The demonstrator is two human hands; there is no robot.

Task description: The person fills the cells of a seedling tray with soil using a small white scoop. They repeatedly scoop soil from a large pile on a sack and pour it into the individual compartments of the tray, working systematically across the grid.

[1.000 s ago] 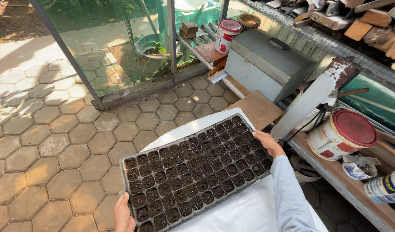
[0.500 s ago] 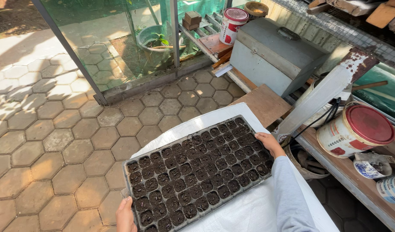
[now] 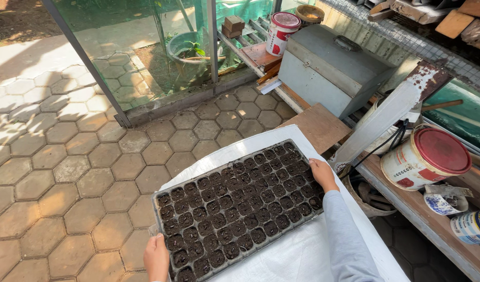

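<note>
A black seedling tray (image 3: 239,208) with many small cells full of dark soil lies on a white sheet (image 3: 297,256). My left hand (image 3: 156,257) grips the tray's near left corner. My right hand (image 3: 322,173), in a pale grey sleeve, holds its right edge. The tray sits roughly level, tilted diagonally across the view.
Hexagonal paving stones (image 3: 68,172) cover the ground. A glass-walled frame (image 3: 146,47) with a potted plant stands ahead. On the right are a grey metal box (image 3: 334,68), a wooden board (image 3: 318,125), a red-lidded paint bucket (image 3: 425,159) on a plank shelf, and a second bucket (image 3: 282,32).
The view has shifted slightly; tray and both hands now sit lower and further right in frame. Both hands keep their hold on the tray.
</note>
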